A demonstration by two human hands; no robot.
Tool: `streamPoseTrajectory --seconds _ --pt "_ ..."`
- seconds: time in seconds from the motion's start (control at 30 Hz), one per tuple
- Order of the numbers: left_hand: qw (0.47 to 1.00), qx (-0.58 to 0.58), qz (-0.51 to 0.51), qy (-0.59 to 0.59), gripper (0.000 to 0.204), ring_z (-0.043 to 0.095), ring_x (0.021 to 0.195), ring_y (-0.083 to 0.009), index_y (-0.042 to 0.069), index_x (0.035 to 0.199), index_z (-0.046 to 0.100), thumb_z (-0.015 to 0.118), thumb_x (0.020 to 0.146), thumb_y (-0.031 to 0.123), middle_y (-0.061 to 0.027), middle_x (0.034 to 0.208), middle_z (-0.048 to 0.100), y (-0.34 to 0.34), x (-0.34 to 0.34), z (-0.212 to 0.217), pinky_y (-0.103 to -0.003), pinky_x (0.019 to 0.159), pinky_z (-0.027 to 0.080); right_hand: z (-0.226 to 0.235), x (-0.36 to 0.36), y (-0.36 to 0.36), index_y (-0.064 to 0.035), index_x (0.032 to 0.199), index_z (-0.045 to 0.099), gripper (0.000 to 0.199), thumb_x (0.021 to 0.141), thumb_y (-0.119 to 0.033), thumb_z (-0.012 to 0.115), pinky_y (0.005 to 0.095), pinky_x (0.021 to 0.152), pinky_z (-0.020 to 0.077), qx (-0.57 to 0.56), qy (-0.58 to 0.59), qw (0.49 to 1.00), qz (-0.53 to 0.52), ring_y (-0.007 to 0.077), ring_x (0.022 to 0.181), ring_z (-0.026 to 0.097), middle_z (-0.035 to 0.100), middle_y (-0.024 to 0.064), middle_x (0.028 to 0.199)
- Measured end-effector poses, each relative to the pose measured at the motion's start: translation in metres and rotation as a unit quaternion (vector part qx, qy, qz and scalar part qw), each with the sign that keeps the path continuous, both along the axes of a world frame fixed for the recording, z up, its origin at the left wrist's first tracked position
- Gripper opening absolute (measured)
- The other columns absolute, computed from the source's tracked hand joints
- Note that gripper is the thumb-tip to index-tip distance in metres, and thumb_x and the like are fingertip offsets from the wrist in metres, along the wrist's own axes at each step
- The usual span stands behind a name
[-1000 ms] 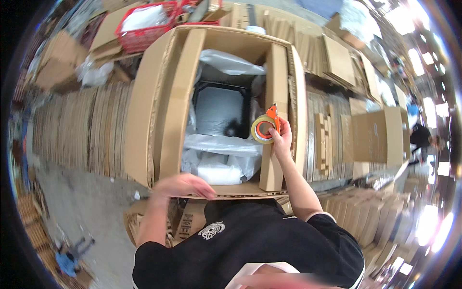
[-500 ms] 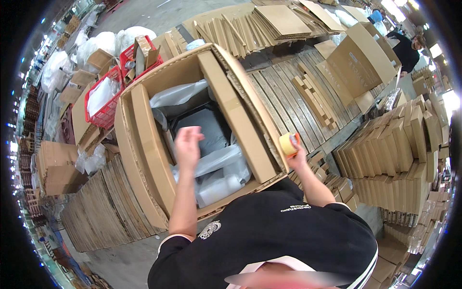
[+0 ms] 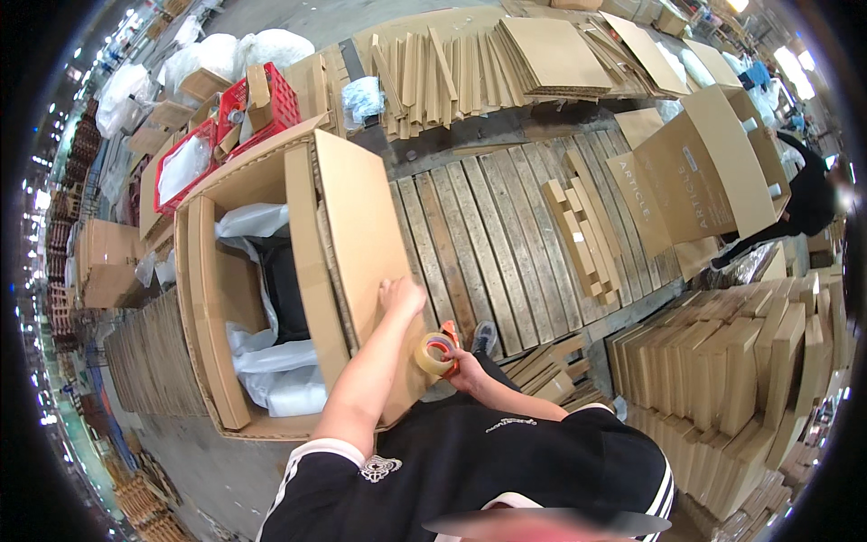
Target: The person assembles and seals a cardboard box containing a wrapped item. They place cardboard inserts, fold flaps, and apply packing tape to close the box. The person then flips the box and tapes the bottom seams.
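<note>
A large cardboard box [image 3: 212,425] stands with its top open, and its right side flap [image 3: 361,217] hangs outward. Inside are a black item [image 3: 287,294], clear plastic wrapping [image 3: 280,361] and long cardboard inserts [image 3: 312,262]. My left hand [image 3: 404,296] is closed at the outer edge of that flap, fingers curled on it. In my right hand [image 3: 468,370] is a tape dispenser [image 3: 438,350] with an orange-red body and a roll of yellowish tape, close beside the flap's lower end.
A slatted wooden platform [image 3: 492,235] lies to the right, bearing cardboard strips [image 3: 582,239]. An open carton [image 3: 700,172] stands beyond, near a person in black [image 3: 808,194]. Stacked cardboard [image 3: 722,361] fills the right. Red crates [image 3: 275,95] sit behind the box.
My left hand has moved from above the box's inside to the right flap. The flap has swung outward. The tape dispenser in my right hand is lower and farther left.
</note>
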State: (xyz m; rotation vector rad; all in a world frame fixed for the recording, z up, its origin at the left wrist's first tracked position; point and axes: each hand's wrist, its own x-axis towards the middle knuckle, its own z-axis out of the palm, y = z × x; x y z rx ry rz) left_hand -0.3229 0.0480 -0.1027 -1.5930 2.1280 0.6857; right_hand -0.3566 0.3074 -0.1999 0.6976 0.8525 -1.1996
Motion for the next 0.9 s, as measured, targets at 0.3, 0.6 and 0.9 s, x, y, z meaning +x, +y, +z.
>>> streamPoseTrajectory --seconds 0.3,0.6,0.9 --pt "0.946 -0.008 -0.311 -0.089 0.027 0.070 0.112 -0.0310 0.010 0.105 0.081 0.059 0.097 0.025 -0.0141 0.110 0.079 0.046 0.080 -0.068 -0.049 0.107 0.046 -0.012 -0.232 0.053 -0.0078 0.135 0.057 0.050 0.085 -0.002 0.063 0.0519 0.099 0.0576 0.045 0.100 0.964 -0.244 0.0332 0.113 0.068 0.068 0.0137 0.121" --pt "0.993 -0.043 -0.111 -0.008 0.029 0.073 0.105 -0.0319 0.012 0.103 0.083 0.064 0.095 0.033 -0.0136 0.102 0.080 0.057 0.020 -0.079 -0.050 0.101 0.050 0.047 -0.395 -0.002 -0.0103 0.141 0.055 0.058 0.084 -0.007 0.063 0.0575 0.105 0.0553 -0.040 0.178 0.956 -0.230 0.0351 0.115 0.068 0.069 0.0107 0.130" --pt "0.908 0.103 0.210 0.349 0.030 0.077 0.104 -0.0243 0.003 0.117 0.078 0.076 0.100 0.028 -0.0130 0.110 0.081 -0.109 -0.161 -0.104 -0.036 0.092 0.059 0.031 -0.450 -0.216 -0.0087 0.124 0.068 0.027 0.105 -0.026 0.062 0.0475 0.088 0.0584 -0.133 0.113 0.983 -0.057 0.0281 0.094 0.071 0.074 0.0103 0.108"
